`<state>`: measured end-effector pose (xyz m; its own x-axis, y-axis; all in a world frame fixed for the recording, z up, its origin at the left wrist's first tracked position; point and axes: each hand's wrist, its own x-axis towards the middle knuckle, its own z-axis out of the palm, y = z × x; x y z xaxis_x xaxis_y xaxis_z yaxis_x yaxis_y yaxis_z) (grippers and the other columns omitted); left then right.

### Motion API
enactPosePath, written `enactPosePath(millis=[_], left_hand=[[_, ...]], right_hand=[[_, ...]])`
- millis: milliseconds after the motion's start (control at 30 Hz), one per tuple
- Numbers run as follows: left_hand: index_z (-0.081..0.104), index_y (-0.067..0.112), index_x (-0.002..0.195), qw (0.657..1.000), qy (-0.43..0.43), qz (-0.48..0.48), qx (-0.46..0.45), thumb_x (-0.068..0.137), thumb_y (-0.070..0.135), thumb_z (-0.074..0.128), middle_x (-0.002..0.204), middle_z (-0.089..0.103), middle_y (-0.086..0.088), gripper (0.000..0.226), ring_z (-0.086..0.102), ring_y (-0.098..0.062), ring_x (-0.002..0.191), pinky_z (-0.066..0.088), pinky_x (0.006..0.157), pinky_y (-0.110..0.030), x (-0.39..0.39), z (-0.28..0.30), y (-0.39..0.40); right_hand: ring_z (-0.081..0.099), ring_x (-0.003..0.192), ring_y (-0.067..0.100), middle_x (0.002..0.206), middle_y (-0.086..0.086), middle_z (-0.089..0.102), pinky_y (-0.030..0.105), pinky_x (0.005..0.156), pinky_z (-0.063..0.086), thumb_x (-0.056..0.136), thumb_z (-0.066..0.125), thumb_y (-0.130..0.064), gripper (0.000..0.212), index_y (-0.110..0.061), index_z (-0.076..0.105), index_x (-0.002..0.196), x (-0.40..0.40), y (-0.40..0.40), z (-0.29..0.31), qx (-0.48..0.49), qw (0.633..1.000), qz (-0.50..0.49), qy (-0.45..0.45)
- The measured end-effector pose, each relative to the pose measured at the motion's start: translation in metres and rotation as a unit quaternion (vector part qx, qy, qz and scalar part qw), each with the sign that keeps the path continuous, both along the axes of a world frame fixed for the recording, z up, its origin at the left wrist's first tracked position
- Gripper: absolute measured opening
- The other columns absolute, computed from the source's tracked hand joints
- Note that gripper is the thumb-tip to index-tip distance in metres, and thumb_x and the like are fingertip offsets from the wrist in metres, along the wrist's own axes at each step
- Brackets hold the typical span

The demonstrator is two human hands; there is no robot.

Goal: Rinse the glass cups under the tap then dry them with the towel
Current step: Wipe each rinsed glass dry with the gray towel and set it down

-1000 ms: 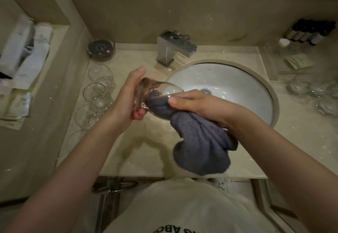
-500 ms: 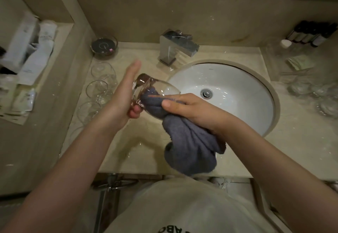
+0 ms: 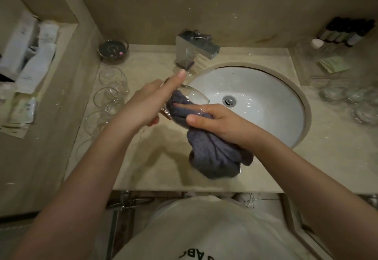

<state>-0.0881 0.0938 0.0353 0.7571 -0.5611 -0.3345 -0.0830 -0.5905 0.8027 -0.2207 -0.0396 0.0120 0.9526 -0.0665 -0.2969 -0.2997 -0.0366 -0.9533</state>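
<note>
Here, left hand [image 3: 147, 104]: gripped the glass cup [image 3: 193, 98], tilted on its side.
Right hand [image 3: 216, 120]: clutched the towel [image 3: 214, 153], part stuffed inside.

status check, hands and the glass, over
Left hand holds glass cup tilted over the counter. Right hand grips grey towel, fingers pushing it into the cup. Tap shows no water. Nothing in the way.

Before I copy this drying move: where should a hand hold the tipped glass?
By its closed base end, from the left, as the left hand does: the glass cup lies tilted, mouth rightward, where the right hand stuffs in the towel.
</note>
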Motion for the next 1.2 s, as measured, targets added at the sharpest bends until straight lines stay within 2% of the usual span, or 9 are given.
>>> enactPosePath(millis=[200, 333, 467, 567, 700, 900, 1000, 1067, 1200], left_hand=[[0.069, 0.032, 0.077, 0.967, -0.033, 0.032, -0.251, 0.07, 0.063, 0.055, 0.062, 0.059, 0.018, 0.035, 0.051, -0.001, 0.057, 0.039, 0.053, -0.022, -0.013, -0.022, -0.015], [0.061, 0.041, 0.096, 0.969, 0.049, -0.061, -0.236, 0.072, 0.056, 0.058, 0.074, 0.061, 0.019, 0.028, 0.051, -0.007, 0.056, 0.038, 0.044, -0.019, -0.006, -0.02, -0.01], [0.061, 0.027, 0.091, 0.982, 0.131, -0.018, -0.136, 0.077, 0.064, 0.063, 0.073, 0.062, 0.004, 0.039, 0.051, -0.014, 0.041, 0.036, 0.038, -0.02, -0.004, -0.015, -0.016], [0.061, 0.032, 0.086, 0.973, 0.023, 0.024, -0.229, 0.084, 0.041, 0.071, 0.076, 0.061, 0.014, 0.013, 0.061, -0.011, 0.055, 0.042, 0.038, -0.023, -0.014, -0.024, -0.015], [0.06, 0.047, 0.092, 0.929, -0.099, -0.082, -0.346, 0.075, 0.041, 0.069, 0.092, 0.066, 0.019, 0.02, 0.071, -0.017, 0.088, 0.055, 0.075, -0.03, -0.008, -0.034, -0.006], [0.062, 0.031, 0.105, 0.966, 0.108, -0.183, -0.145, 0.08, 0.056, 0.052, 0.095, 0.074, 0.007, 0.037, 0.072, -0.018, 0.084, 0.054, 0.061, -0.033, 0.024, -0.014, -0.001], [0.062, 0.032, 0.118, 0.911, 0.276, -0.308, 0.011, 0.063, 0.063, 0.071, 0.096, 0.075, -0.001, 0.064, 0.07, -0.018, 0.076, 0.054, 0.057, -0.025, 0.047, -0.005, -0.004], [0.059, 0.034, 0.124, 0.873, 0.305, -0.376, 0.061, 0.051, 0.065, 0.084, 0.102, 0.075, -0.001, 0.083, 0.071, -0.022, 0.081, 0.057, 0.062, -0.026, 0.055, -0.006, -0.007], [0.061, 0.033, 0.123, 0.891, 0.278, -0.355, 0.059, 0.07, 0.04, 0.076, 0.102, 0.075, 0.002, 0.056, 0.072, -0.031, 0.085, 0.057, 0.062, -0.03, 0.063, -0.014, -0.013]], right_hand=[[0.069, 0.062, 0.009, 0.07, 0.001, 0.073, 0.017, 0.058, 0.055, 0.096, 0.035, -0.038, 0.048, -0.013, 0.073, 0.083, -0.009, -0.014, 0.004, 0.26, 0.964, -0.043, 0.041], [0.069, 0.082, 0.014, 0.093, 0.003, 0.073, 0.021, 0.075, 0.056, 0.089, 0.051, -0.038, 0.041, -0.008, 0.065, 0.114, -0.009, -0.021, 0.009, 0.175, 0.984, 0.004, 0.031], [0.059, 0.121, 0.01, 0.127, -0.001, 0.066, 0.024, 0.106, 0.043, 0.09, 0.064, -0.027, 0.043, -0.011, 0.062, 0.13, 0.0, -0.029, 0.008, -0.082, 0.992, 0.099, -0.011], [0.062, 0.118, 0.011, 0.124, 0.0, 0.068, 0.021, 0.102, 0.045, 0.085, 0.067, -0.034, 0.049, -0.011, 0.062, 0.128, 0.005, -0.031, 0.006, 0.017, 0.996, 0.083, 0.01], [0.069, 0.088, 0.02, 0.098, 0.009, 0.072, 0.03, 0.082, 0.057, 0.061, 0.081, -0.06, 0.058, -0.017, 0.077, 0.101, 0.005, -0.036, -0.006, 0.21, 0.974, 0.067, 0.055], [0.068, 0.089, 0.017, 0.099, 0.009, 0.072, 0.024, 0.081, 0.054, 0.077, 0.076, -0.032, 0.045, -0.008, 0.069, 0.114, 0.013, -0.041, 0.001, 0.106, 0.989, 0.09, 0.058], [0.068, 0.091, 0.018, 0.103, 0.012, 0.073, 0.024, 0.083, 0.054, 0.081, 0.067, -0.02, 0.037, -0.003, 0.069, 0.114, 0.017, -0.042, 0.009, 0.037, 0.985, 0.154, 0.073], [0.068, 0.091, 0.017, 0.103, 0.012, 0.073, 0.025, 0.083, 0.053, 0.08, 0.069, -0.019, 0.034, -0.005, 0.071, 0.111, 0.019, -0.041, 0.008, 0.035, 0.981, 0.171, 0.081], [0.067, 0.102, 0.023, 0.115, 0.021, 0.069, 0.03, 0.094, 0.053, 0.077, 0.073, -0.022, 0.04, -0.009, 0.07, 0.114, 0.018, -0.043, -0.001, 0.082, 0.985, 0.128, 0.083]])
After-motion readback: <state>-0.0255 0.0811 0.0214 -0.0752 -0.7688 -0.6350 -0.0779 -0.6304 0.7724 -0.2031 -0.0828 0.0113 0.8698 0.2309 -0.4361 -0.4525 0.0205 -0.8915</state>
